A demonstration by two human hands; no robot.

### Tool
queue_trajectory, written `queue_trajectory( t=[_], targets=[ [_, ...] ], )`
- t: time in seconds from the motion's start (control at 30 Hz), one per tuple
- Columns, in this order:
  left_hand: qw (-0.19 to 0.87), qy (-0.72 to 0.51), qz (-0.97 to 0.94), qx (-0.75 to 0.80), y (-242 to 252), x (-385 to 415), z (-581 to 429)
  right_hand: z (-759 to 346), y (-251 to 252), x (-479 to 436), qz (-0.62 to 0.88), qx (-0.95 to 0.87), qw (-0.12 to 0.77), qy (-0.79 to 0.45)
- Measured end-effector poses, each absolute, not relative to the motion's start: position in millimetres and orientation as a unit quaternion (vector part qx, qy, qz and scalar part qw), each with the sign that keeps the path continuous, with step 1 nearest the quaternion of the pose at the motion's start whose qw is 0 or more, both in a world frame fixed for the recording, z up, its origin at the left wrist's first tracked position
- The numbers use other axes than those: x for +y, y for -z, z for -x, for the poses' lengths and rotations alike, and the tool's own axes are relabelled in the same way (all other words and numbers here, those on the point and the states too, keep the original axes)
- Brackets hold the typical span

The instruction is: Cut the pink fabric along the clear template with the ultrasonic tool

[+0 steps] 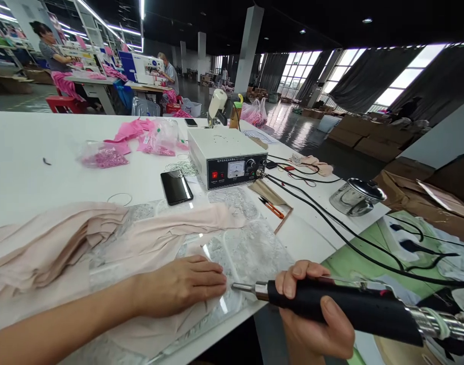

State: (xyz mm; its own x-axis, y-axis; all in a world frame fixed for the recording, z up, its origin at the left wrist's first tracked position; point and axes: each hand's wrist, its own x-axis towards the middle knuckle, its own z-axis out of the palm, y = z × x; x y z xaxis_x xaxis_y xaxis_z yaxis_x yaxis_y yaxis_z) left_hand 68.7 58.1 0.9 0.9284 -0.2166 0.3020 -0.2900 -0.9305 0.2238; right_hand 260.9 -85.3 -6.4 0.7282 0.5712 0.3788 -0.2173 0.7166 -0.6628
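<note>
My left hand (182,284) lies flat with fingers stretched out on pale pink fabric (155,238) over a clear plastic sheet (250,248) at the table's near edge. My right hand (311,314) is wrapped round a black handheld tool (346,306) with a metal tip (243,287). The tip points left, close to my left fingertips. A black cable (330,223) runs from the tool to a white control box (226,154) with a dial and knobs.
A stack of pale fabric (45,238) lies at the left. A black phone (176,187), bags of pink beads (102,154), an orange cutter (272,207) and a steel lidded pot (355,196) are on the white table (26,162). People sit at sewing machines far back.
</note>
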Motion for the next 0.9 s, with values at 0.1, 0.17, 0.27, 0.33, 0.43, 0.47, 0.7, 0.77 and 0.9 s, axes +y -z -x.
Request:
queue_trajectory(
  t=[0.1, 0.17, 0.27, 0.33, 0.43, 0.47, 0.7, 0.77, 0.9],
  targets=[
    [0.145, -0.141, -0.970, -0.132, 1, 59, -69, -260, 4, -86, 0.314, -0.292, 0.877, -0.217],
    [0.150, -0.139, -0.970, -0.132, 3, 59, -69, -259, 3, -87, 0.319, -0.293, 0.875, -0.216],
    [0.150, -0.137, -0.971, -0.129, 3, 59, -69, -259, 3, -89, 0.326, -0.295, 0.872, -0.217],
    [0.148, -0.140, -0.971, -0.127, 2, 59, -69, -259, 4, -90, 0.332, -0.295, 0.869, -0.219],
    [0.144, -0.145, -0.970, -0.131, 0, 58, -69, -260, 5, -90, 0.335, -0.303, 0.865, -0.218],
    [0.143, -0.144, -0.970, -0.131, 0, 57, -69, -261, 5, -90, 0.335, -0.307, 0.864, -0.218],
    [0.152, -0.125, -0.974, -0.116, 2, 56, -68, -262, 8, -93, 0.346, -0.317, 0.856, -0.216],
    [0.157, -0.123, -0.974, -0.112, 3, 56, -68, -262, 8, -96, 0.354, -0.311, 0.853, -0.227],
    [0.162, -0.122, -0.972, -0.116, 5, 55, -68, -265, 8, -99, 0.359, -0.293, 0.857, -0.226]
  ],
)
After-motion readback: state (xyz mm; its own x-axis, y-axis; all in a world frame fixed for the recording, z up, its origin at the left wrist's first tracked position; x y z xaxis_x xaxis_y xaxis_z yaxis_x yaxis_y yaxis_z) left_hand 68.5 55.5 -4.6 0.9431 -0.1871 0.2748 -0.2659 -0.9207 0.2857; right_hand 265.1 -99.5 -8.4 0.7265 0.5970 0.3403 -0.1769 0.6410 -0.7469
